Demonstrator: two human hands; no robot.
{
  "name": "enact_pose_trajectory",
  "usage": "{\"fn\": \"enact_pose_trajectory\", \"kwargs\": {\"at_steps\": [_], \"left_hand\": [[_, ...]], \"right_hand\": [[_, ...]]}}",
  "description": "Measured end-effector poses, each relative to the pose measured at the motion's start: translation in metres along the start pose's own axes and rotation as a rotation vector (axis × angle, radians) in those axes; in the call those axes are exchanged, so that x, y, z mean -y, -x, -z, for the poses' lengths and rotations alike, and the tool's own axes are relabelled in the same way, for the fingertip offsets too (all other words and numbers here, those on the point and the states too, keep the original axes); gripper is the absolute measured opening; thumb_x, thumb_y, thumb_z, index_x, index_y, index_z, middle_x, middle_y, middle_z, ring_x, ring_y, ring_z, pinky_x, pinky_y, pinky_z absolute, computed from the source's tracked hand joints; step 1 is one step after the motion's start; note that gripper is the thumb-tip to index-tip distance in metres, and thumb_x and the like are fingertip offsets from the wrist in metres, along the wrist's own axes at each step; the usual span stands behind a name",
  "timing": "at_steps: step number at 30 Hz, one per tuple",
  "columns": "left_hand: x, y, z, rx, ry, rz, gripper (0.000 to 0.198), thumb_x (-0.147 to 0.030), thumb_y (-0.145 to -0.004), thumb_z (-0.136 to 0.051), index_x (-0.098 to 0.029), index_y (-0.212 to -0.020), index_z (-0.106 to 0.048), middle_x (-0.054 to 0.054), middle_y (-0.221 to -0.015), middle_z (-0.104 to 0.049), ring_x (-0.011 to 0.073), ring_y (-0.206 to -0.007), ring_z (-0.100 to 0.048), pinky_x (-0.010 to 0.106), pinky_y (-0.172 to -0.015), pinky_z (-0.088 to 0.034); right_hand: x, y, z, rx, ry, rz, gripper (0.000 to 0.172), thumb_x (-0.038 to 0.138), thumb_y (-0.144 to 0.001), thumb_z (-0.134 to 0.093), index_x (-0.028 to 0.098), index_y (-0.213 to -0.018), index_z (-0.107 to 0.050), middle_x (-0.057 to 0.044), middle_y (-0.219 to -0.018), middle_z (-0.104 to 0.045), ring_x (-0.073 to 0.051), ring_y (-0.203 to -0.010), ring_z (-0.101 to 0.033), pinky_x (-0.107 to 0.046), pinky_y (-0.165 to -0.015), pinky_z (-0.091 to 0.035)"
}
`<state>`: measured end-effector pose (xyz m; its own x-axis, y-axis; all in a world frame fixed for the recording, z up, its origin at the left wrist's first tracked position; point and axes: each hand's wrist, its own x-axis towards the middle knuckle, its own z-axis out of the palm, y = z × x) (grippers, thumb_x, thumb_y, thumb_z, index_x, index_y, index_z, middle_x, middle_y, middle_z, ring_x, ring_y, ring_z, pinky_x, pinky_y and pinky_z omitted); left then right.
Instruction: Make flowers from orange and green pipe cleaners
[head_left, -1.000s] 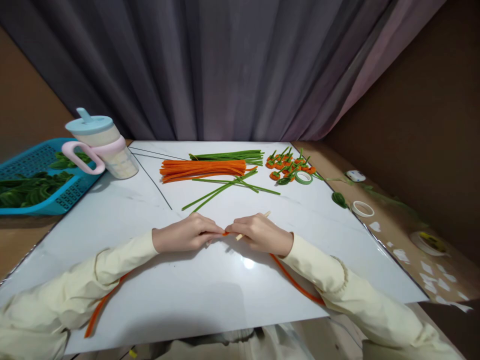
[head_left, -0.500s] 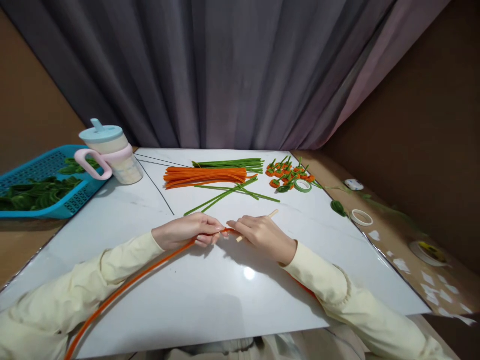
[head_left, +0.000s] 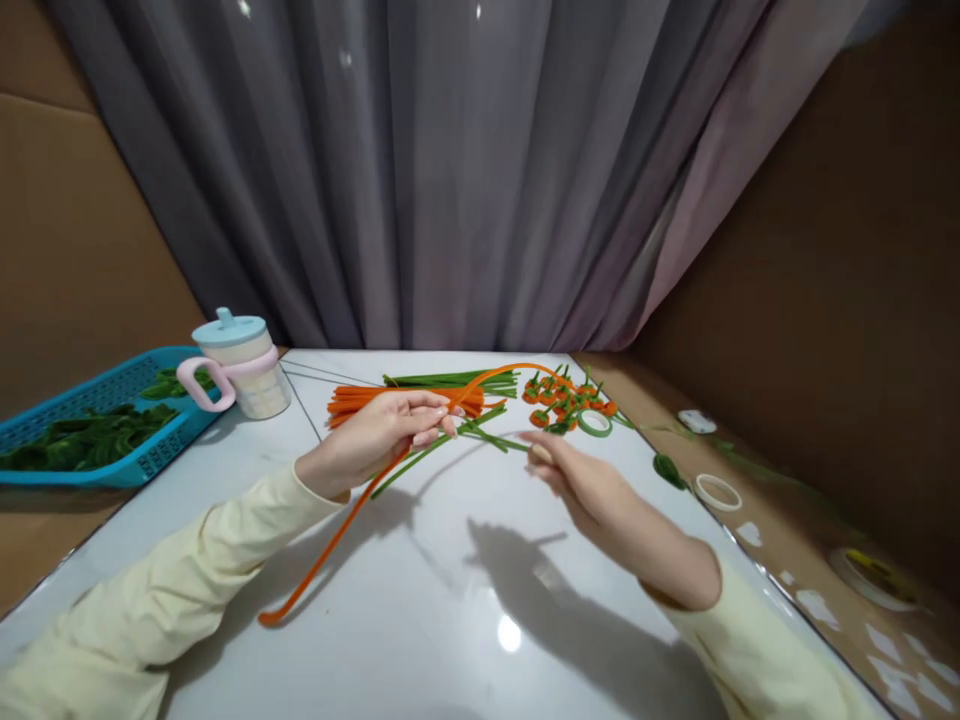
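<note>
My left hand [head_left: 382, 430] is closed in a pinch on a long orange pipe cleaner [head_left: 339, 545], above the table. One end of the pipe cleaner hangs down toward me; the other arcs up and away to the right. To the right, my right hand [head_left: 577, 475] is raised with its fingers curled round a pale thin stick [head_left: 541, 454], of which only the tip shows. Behind my hands lie a bundle of orange pipe cleaners [head_left: 349, 402], several green pipe cleaners [head_left: 420, 462] lying crossed, and a green bundle [head_left: 442, 381].
Small orange pieces with green stems [head_left: 541, 418] sit at the back right beside a green tape roll [head_left: 595, 423]. A lidded cup [head_left: 259, 385] and a blue basket [head_left: 150, 462] of green leaf shapes stand left. A white tape roll [head_left: 718, 492] and paper scraps [head_left: 817, 607] lie right.
My hands have moved apart, the right one going right and up with the stick. The pipe cleaner has come away from the right hand, and its far end now arcs upward. The view has tilted up.
</note>
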<state>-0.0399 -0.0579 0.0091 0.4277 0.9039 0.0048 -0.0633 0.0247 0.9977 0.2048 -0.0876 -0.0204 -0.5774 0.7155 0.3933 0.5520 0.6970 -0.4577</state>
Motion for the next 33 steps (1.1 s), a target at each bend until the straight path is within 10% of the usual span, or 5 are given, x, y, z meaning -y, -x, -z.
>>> {"fn": "enact_pose_trajectory", "kwargs": {"at_steps": [14, 23, 33], "left_hand": [[0.048, 0.002, -0.057, 0.05, -0.289, -0.194, 0.013, -0.031, -0.093, -0.04, -0.018, -0.097, -0.04, -0.003, -0.067, -0.056, 0.0094, -0.058, -0.041, 0.022, -0.056, -0.032], [0.046, 0.003, -0.061, 0.074, -0.315, -0.127, 0.019, -0.031, -0.09, -0.044, -0.014, -0.084, -0.051, -0.002, -0.061, -0.053, 0.0083, -0.053, -0.039, 0.02, -0.05, -0.03], [0.061, -0.008, -0.045, -0.025, -0.418, -0.18, 0.018, -0.028, -0.089, -0.045, -0.015, -0.081, -0.054, -0.002, -0.063, -0.051, 0.0094, -0.054, -0.042, 0.021, -0.052, -0.032]], "right_hand": [[-0.011, 0.006, -0.029, 0.115, -0.999, -0.207, 0.053, 0.046, -0.091, -0.047, 0.013, -0.132, -0.039, -0.001, -0.075, -0.055, -0.008, -0.053, -0.031, -0.023, -0.051, -0.029], [-0.012, 0.007, -0.035, 0.07, -0.863, -0.17, 0.033, 0.038, -0.092, -0.046, 0.012, -0.078, -0.06, 0.0, -0.07, -0.051, -0.006, -0.055, -0.032, -0.023, -0.054, -0.029], [-0.028, -0.012, -0.046, 0.165, -0.91, -0.209, 0.035, 0.043, -0.087, -0.053, 0.012, -0.079, -0.064, 0.0, -0.066, -0.056, -0.005, -0.048, -0.033, -0.02, -0.045, -0.025]]}}
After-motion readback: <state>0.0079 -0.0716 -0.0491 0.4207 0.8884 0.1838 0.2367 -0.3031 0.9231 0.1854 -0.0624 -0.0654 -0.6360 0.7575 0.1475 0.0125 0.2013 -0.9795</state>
